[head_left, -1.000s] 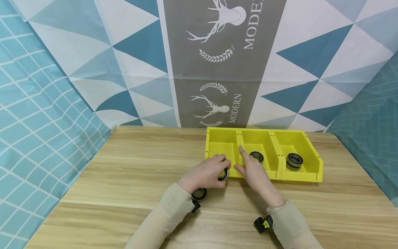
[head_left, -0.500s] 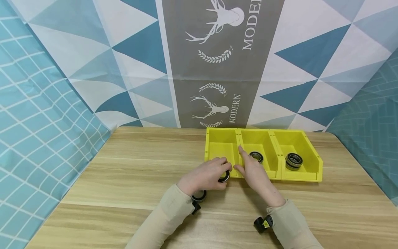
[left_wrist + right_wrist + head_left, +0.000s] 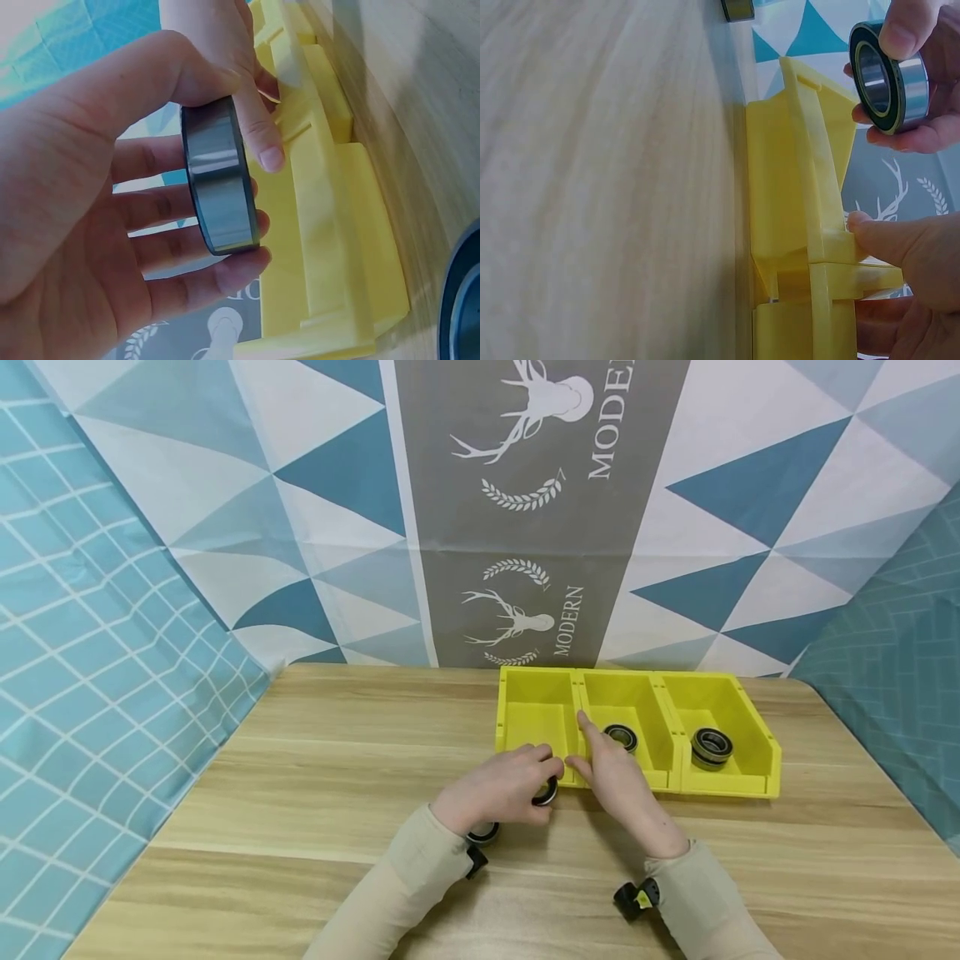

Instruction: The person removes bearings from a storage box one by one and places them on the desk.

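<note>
L hand [image 3: 498,788] + brg [image 3: 546,792] shift slightly twd 5 o'clock vs 1 s ago; hand clamped on brg, approx 8 o'clock from ctr of yellow bins [image 3: 540,686]. R hand [image 3: 618,777] astride divider [image 3: 578,693], thumb & index apart.

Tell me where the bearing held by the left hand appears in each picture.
Head: held bearing below and right of centre, partly covered by the left hand.
Left wrist: held bearing near the centre, seen edge-on.
Right wrist: held bearing at upper right.
Landmark in all three: the yellow bins.
</note>
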